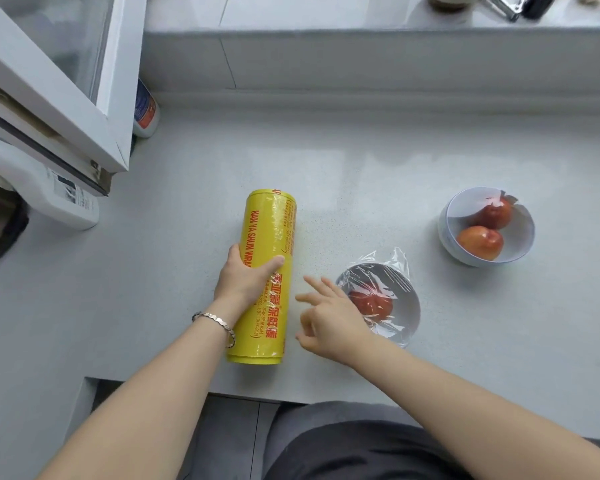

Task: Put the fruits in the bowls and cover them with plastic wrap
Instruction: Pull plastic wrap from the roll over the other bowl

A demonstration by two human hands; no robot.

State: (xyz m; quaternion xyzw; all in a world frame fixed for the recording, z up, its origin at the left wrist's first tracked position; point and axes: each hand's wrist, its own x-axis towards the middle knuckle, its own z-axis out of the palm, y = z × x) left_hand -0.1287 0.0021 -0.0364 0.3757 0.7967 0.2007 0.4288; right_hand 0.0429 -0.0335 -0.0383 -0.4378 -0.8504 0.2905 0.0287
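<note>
The yellow wrap roll (266, 275) lies on the counter (395, 174), the left hand (245, 277) clamped over it. The right hand (329, 318), fingers spread and empty, hovers beside the covered near bowl (400, 306). The far bowl (487, 226) looks only partly covered; film may cling to itself and tear unevenly when pulled.

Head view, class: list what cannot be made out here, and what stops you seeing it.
- Near bowl: how many fruits; crinkled plastic wrap and the right hand hide part of it.
- Far bowl: whether wrap fully covers it; only glare shows.
- Yellow roll: small print too small; left hand covers some.
- Ledge items: cut off by the top edge.
</note>
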